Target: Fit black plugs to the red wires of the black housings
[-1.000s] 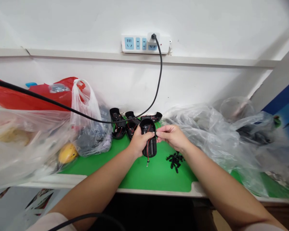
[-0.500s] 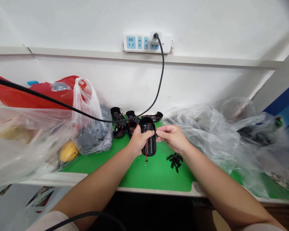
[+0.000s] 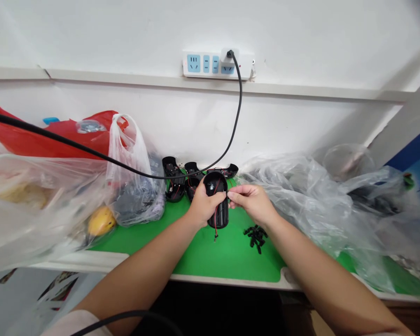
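the left hand [image 3: 205, 204] holds a black plastic case [image 3: 219, 217], with its fingers closed around the near side, gripping it. the case is long with round ends. its long side points from the person toward the wall, so it looks up and down in the view, with a small tip. it is held up over the green mat [image 3: 227, 259], between the two arms. the left hand is on it, and the right hand [image 3: 252, 201] is just beside it, on the right side. the right thumb and first finger [image 3: 231, 193] are pinched shut at the edge of the case, but i cannot tell if they hold a thin wire or nothing. a red wire [image 3: 215, 228] hangs down from the case and ends in a small metal tip. nothing stands between the two hands. behind the case lie more black plastic shells [image 3: 175, 179] with red wires in them, and a black cord [image 3: 133, 170] runs just above them. a little pile of small black pieces [image 3: 255, 238] lies on the mat to the right, and clear plastic bags [image 3: 301, 200] press in from the side.
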### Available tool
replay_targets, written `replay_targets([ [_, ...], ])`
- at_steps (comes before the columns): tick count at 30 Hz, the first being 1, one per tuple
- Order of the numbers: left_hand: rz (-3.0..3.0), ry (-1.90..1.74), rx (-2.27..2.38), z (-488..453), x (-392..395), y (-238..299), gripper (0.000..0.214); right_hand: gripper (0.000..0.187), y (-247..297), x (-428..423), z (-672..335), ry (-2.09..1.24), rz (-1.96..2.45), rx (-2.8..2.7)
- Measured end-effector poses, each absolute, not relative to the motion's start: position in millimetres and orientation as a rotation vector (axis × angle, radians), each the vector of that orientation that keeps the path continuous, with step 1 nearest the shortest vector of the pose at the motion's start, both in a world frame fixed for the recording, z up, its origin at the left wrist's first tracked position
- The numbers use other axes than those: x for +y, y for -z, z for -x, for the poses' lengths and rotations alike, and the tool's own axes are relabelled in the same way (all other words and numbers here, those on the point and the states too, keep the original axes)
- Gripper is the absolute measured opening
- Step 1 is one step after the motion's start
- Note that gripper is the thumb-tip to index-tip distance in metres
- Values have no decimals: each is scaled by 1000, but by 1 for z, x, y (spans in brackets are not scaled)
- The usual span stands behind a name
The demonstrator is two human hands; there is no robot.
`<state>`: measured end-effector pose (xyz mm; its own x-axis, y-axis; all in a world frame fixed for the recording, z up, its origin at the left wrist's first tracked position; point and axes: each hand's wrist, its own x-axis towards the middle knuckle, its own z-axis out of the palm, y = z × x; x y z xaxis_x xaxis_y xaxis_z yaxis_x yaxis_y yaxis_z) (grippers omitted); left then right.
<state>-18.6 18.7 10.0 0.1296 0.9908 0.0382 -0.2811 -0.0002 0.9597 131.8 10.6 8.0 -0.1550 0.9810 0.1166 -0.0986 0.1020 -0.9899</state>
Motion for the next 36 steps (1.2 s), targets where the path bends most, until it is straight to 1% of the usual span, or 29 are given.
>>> replay_targets([
  [2,-1122,-1259,903,20,21,-9,46,28,-9,7,-128,-1130,1075,-1478],
  [5,-1200,-1333,945,23,24,-10,45,32,-12,-1,-118,-736,1149,-1731],
  [7,-1242,-1377,967,25,24,-12,45,28,-11,-6,-112,-534,1127,-1824],
  [8,-1256,-1384,969,25,24,-13,45,26,-11,-8,-110,-491,1109,-1851],
  [13,-1250,-1393,954,25,23,-16,46,23,-10,-10,-107,-450,1095,-1895],
  [19,-1124,-1369,948,25,22,-16,46,24,-9,-13,-106,-290,1156,-1955],
  [25,-1296,-1395,988,24,19,-14,41,27,1,-15,-103,-85,1229,-1975],
  [30,-1376,-1381,1027,23,15,-12,38,27,6,-17,-100,-71,1307,-1994],
  [34,-1294,-1359,1033,22,17,-12,36,28,3,-18,-99,-72,1337,-2012],
  [36,-1210,-1349,1028,22,19,-12,35,27,2,-16,-102,-134,1300,-1986],
])
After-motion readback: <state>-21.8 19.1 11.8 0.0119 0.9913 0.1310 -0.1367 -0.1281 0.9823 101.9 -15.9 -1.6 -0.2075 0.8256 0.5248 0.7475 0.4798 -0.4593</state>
